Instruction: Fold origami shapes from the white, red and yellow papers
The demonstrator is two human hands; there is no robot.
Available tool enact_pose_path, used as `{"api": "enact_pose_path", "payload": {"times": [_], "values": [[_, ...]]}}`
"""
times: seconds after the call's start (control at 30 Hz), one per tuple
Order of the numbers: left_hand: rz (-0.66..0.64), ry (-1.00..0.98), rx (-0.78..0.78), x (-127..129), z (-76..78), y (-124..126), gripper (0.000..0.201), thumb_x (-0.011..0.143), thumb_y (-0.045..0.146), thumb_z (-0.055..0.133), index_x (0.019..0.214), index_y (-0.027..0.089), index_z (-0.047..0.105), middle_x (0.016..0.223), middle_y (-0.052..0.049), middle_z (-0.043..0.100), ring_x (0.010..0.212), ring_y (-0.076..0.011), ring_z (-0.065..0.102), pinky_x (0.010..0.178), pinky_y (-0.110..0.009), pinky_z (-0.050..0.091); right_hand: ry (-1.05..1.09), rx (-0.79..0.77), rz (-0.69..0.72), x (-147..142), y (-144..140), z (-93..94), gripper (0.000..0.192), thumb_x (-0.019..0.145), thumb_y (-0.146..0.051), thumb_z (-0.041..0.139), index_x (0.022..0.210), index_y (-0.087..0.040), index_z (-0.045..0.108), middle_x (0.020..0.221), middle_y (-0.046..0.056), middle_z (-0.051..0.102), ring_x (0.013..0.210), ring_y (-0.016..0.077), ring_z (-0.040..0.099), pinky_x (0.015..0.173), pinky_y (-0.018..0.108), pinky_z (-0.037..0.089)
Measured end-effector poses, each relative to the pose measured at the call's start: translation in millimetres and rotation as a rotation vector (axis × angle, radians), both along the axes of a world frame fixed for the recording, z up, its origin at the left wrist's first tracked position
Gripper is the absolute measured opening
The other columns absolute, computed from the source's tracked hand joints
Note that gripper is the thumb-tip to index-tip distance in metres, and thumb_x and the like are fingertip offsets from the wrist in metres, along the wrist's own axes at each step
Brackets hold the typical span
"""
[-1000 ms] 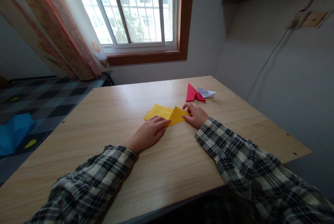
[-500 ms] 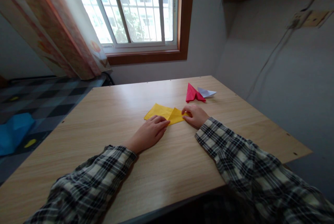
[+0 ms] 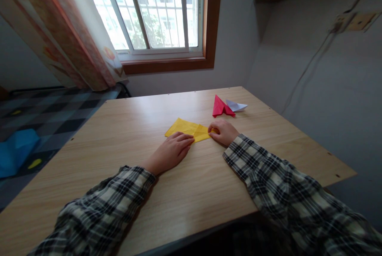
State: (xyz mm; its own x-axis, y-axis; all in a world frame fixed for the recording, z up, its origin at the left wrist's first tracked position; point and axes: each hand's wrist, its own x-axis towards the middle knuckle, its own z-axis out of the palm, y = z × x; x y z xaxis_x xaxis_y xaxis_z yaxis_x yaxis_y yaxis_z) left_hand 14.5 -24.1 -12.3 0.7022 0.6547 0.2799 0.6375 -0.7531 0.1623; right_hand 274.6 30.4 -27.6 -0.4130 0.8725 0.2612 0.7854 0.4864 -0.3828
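A folded sheet of yellow paper [image 3: 182, 126] lies on the table in front of me, with a crease running across its right half. My left hand [image 3: 174, 148] rests on its near edge, fingers stretched out and lying against the paper. At the paper's right end, the bent thumb and fingers of my right hand [image 3: 223, 132] pinch the corner, which they partly cover.
Beyond my right hand sit a red folded paper piece [image 3: 221, 107] and a white paper boat [image 3: 236, 106] on the wooden table [image 3: 143, 117]. A blue folded paper [image 3: 19, 148] lies on the checked cloth [image 3: 53, 107] at left. Wall and window stand behind.
The raised fold on the right half of the yellow paper has come down and lies flatter. Both hands stay almost where they were.
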Motion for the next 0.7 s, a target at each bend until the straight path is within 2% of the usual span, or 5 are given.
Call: {"api": "enact_pose_path", "payload": {"times": [0.27,0.37,0.47,0.57,0.7], "values": [[-0.006,-0.008,-0.002,1,-1.4,2,0.033,0.104,0.026,0.044,0.127,0.017,0.066,0.127,-0.010,0.069,0.118,-0.0240,0.060,0.105,-0.043,0.049,0.023,0.082,-0.026,1,-1,-2.6,0.008,0.084,-0.023,0.069,0.088,-0.020,0.076,0.108,0.010,0.068,0.110,0.0255,0.060,0.098,0.040,0.045],[-0.008,0.005,0.011,0,-3.1,2,0.033,0.104,0.027,0.045,0.127,0.018,0.066,0.127,-0.009,0.068,0.118,-0.0243,0.059,0.106,-0.044,0.049,0.019,0.138,-0.010,-1,-3,-4.0,0.015,0.083,-0.019,0.068,0.095,-0.020,0.076,0.116,0.011,0.070,0.115,0.0280,0.060,0.102,0.045,0.045],[-0.015,0.011,0.018,0,-4.4,2,0.032,0.104,0.026,0.044,0.127,0.020,0.066,0.127,-0.008,0.068,0.118,-0.0240,0.059,0.105,-0.044,0.049,0.031,0.189,0.110,-8,-5,-6.5,0.028,0.086,-0.017,0.064,0.112,-0.020,0.074,0.122,0.011,0.071,0.117,0.0270,0.061,0.104,0.047,0.044],[-0.035,0.013,0.020,0,-4.8,1,0.032,0.104,0.026,0.044,0.128,0.020,0.065,0.129,-0.009,0.067,0.119,-0.0241,0.059,0.106,-0.044,0.049,0.032,0.207,0.296,-19,-7,-8.8,0.030,0.092,-0.018,0.058,0.118,-0.020,0.072,0.126,0.010,0.072,0.120,0.0242,0.062,0.105,0.044,0.046],[-0.055,0.002,0.011,0,-3.8,1,0.033,0.104,0.026,0.045,0.128,0.020,0.066,0.128,-0.010,0.066,0.118,-0.0242,0.059,0.106,-0.045,0.049,-0.011,0.138,0.335,-27,-11,-8.5,0.031,0.098,-0.019,0.051,0.119,-0.021,0.073,0.129,0.010,0.071,0.122,0.0216,0.064,0.105,0.040,0.046]]}}
